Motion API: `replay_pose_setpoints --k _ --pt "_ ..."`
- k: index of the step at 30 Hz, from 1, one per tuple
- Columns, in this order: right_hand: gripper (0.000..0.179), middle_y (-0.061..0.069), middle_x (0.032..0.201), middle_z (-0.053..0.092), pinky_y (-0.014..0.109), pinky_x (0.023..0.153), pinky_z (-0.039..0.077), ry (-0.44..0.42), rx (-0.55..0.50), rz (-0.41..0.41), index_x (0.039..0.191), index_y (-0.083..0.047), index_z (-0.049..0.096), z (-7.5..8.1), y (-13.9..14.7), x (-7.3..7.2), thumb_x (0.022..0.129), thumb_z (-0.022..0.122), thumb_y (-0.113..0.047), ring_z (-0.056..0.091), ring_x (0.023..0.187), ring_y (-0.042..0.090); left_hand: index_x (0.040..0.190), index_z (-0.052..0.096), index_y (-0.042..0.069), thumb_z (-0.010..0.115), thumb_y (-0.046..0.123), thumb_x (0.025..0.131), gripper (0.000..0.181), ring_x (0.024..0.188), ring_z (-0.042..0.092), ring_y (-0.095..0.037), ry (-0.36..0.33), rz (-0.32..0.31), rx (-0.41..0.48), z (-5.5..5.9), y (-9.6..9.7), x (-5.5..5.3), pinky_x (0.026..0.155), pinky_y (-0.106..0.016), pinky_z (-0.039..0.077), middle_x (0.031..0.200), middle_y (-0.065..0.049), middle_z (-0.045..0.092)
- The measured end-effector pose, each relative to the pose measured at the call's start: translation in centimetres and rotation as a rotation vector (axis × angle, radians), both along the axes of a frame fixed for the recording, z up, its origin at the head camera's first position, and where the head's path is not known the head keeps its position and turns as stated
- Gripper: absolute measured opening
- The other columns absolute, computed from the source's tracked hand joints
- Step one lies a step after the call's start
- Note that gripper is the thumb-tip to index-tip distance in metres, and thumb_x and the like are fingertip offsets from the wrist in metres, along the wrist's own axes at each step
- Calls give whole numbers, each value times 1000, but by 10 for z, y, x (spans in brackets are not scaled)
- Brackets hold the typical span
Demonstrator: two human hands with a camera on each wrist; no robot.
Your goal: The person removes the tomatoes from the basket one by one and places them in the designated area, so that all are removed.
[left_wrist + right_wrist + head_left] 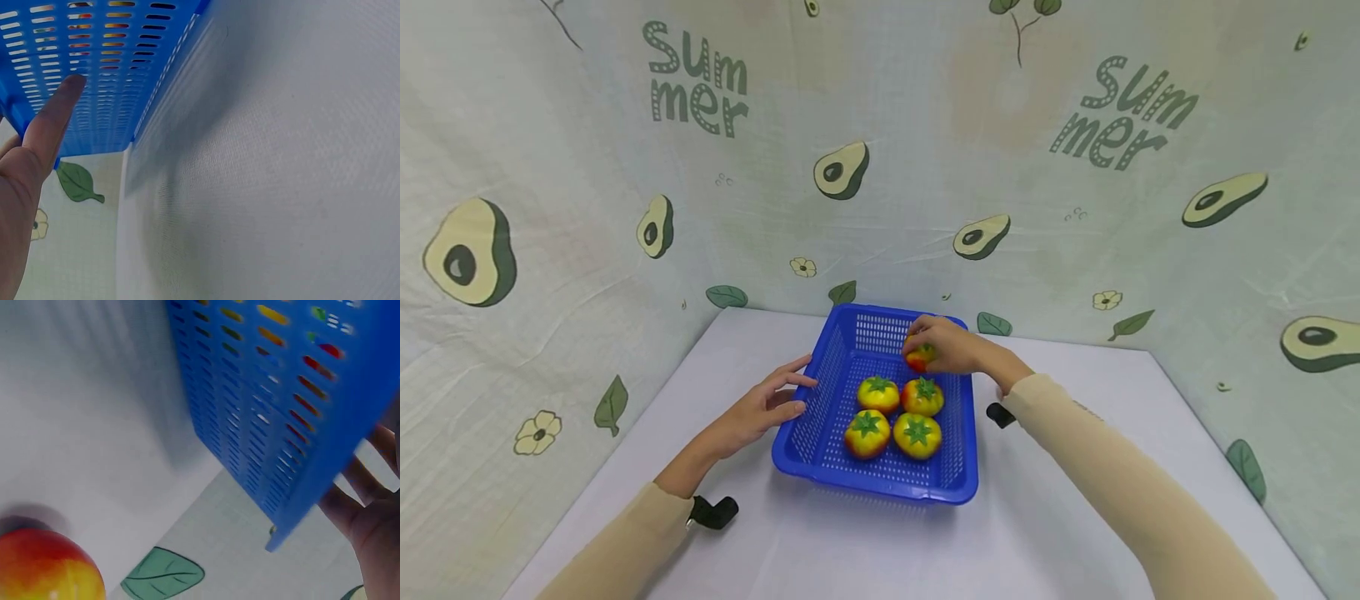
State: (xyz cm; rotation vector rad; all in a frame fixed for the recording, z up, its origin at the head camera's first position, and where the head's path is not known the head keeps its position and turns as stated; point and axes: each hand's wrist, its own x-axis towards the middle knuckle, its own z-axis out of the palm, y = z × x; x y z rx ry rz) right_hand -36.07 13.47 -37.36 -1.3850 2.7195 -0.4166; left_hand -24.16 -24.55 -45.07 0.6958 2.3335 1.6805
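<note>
The left hand (pixel 760 412) comes in low, fingers spread and nearly straight, touching the left rim of a blue perforated plastic basket (pixel 872 483) — probably light and stiff, best taken by its rim. Inside sit four glossy red-and-yellow tomato-like fruits (pixel 867 437) with green leafy tops, likely firm, light and a little slippery; gripping round the sides should suit. Near the back right, the right hand (pixel 953 346) reaches over the rim, wrist bent down, fingers curled round a matching fruit (pixel 919 360). Another red-and-yellow fruit (pixel 50 569) lies outside the basket on the white bench (pixel 1045 533).
</note>
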Motion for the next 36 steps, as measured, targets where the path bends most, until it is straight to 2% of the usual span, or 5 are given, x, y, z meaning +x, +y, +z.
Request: replay_pose_setpoints --k 6,14,23,29,36 --pt "37 20 142 59 58 112 50 -1 -22 9 125 -10 77 20 11 7 89 83 0 52 135 41 151 54 10 63 23 108 45 148 42 -49 0 4 -9 2 1 1 112 -51 52 179 -7 13" --pt "40 20 141 58 59 110 51 28 -38 13 127 -9 76 41 34 17 89 84 -1 52 134 42 150 55 13 63 22 109 43 149 39 -50 -2 15 -12 -2 0 0 115 -60 47 178 -7 14" --pt "39 20 138 60 60 108 52 62 -34 -3 125 -10 76 58 62 31 88 83 1 54 129 40 150 55 13 62 21 109 43 148 41 -49 5 2 -9 -1 0 -2 111 -47 53 179 -7 13" --pt "38 20 136 61 61 107 52 70 -9 -44 124 -10 76 61 80 36 88 84 -2 55 128 40 150 55 13 62 21 109 42 148 41 -50 -4 -7 -4 0 0 -1 110 -39 54 179 -8 12" --pt "39 18 133 62 61 104 53 82 28 -108 127 -11 76 62 102 43 89 83 -5 56 125 39 149 56 14 62 21 109 41 149 40 -51 -9 -6 4 -1 -1 -1 110 -38 54 179 -8 12"
